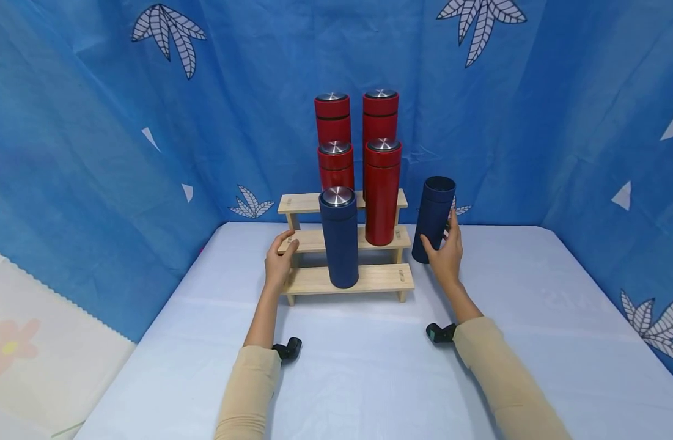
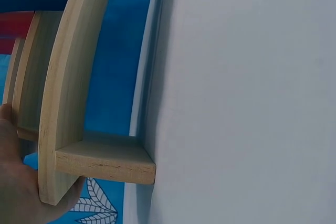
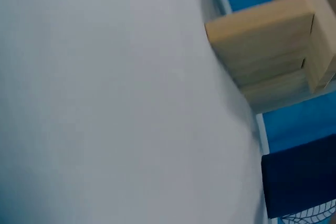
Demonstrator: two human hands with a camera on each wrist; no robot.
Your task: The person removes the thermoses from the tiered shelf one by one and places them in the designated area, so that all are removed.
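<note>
A three-step wooden rack (image 1: 314,280) stands mid-table. It carries several red bottles (image 1: 382,190) with steel lids on its upper steps and a dark blue bottle (image 1: 339,239) on its lowest step. My left hand (image 1: 280,261) grips the rack's left end, thumb on the middle step; the left wrist view shows the hand (image 2: 16,182) against the rack's side board (image 2: 68,103). My right hand (image 1: 446,250) is curled round a second dark blue bottle (image 1: 435,217), which stands slightly tilted on the table just right of the rack. The right wrist view shows only that bottle's base (image 3: 299,182) and the rack's foot (image 3: 262,40).
The table has a pale white cloth (image 1: 369,379). Blue cloth with leaf prints (image 1: 94,153) walls it in at the back and on both sides. Bare tabletop lies in front of the rack and to the right of the held bottle.
</note>
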